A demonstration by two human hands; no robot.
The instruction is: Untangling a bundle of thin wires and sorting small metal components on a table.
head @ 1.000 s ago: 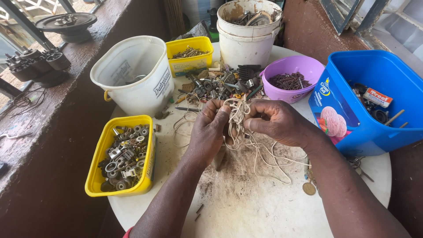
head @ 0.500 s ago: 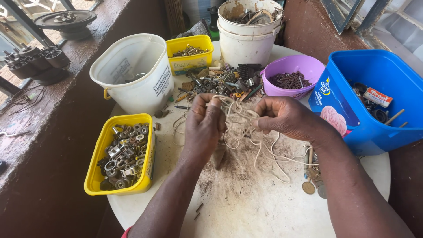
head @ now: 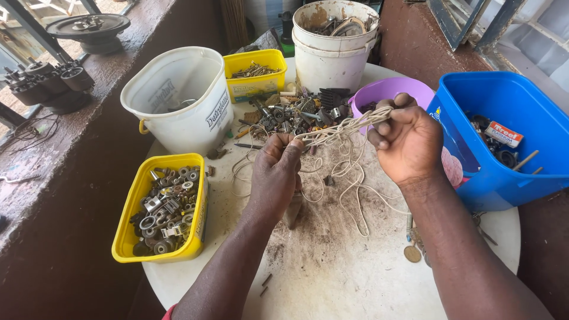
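Observation:
A tangle of pale cord [head: 339, 155] is stretched between my hands over a round white table [head: 355, 278]. My left hand [head: 276, 175] pinches one end of the bundle near the table's middle. My right hand [head: 405, 142] is raised further right and grips the other end, with the strands pulled taut between the two. Loose loops of the cord hang down and lie on the dusty tabletop below.
A yellow tub of bearings and nuts [head: 161, 207] sits front left, a white bucket [head: 178, 98] behind it. A yellow box of screws [head: 256, 72], a dirty white bucket [head: 332, 47], a purple bowl [head: 388, 92] and a blue bin [head: 504, 133] ring a pile of scrap metal [head: 296, 112].
My hands were close together working the tangle; now the right hand has pulled up and to the right, drawing the cord out taut from the left hand.

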